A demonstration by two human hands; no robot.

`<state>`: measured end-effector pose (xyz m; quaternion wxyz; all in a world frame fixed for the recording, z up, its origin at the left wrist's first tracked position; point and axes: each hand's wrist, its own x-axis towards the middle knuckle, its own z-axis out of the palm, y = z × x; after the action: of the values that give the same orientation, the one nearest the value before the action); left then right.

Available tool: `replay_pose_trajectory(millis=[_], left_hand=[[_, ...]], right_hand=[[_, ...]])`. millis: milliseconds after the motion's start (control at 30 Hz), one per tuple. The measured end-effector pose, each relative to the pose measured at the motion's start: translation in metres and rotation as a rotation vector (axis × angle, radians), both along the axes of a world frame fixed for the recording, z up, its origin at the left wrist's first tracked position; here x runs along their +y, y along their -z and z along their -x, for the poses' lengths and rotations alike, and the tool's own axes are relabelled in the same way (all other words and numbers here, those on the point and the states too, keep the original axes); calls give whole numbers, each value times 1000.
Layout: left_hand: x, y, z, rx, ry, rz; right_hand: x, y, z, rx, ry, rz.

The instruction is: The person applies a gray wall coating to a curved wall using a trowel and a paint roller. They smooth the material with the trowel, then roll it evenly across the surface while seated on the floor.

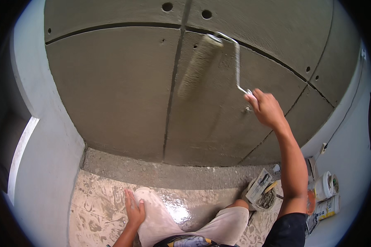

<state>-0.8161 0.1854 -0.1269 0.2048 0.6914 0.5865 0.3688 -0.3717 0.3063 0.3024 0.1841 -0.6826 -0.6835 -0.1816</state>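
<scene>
My right hand point(264, 108) is closed round the handle of a paint roller point(200, 66), raised in front of a grey plastered wall point(119, 86). The roller's sleeve is coated grey-brown and smeared by motion. It lies slantwise over the panel right of the vertical groove, its upper end by the horizontal groove. A bent metal frame point(237, 61) joins the sleeve to the grip, which my fingers mostly cover. My left hand point(134, 208) rests with its fingers stretched out against my left knee, holding nothing.
A bucket point(251, 203) of grey mix with trowels stands right of my knees. White tubs point(323, 185) sit by the right wall, below a cable and socket point(323, 148). A rough strip point(152, 172) runs along the wall's foot; the tiled floor point(95, 210) is wet and smeared.
</scene>
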Motion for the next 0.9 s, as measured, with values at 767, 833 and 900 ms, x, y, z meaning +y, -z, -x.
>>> replay_pose_trajectory(millis=[767,833,900], left_hand=[[4,10,21,244,-112,146],[-1,4,24,244,-138,176],[-7,15,36,304,-164,191]], right_hand=[[-90,-37,-181,-109,454,124],[-101,-40,-202,-96,491,144],[-113,-43,-226,-107,512,159]])
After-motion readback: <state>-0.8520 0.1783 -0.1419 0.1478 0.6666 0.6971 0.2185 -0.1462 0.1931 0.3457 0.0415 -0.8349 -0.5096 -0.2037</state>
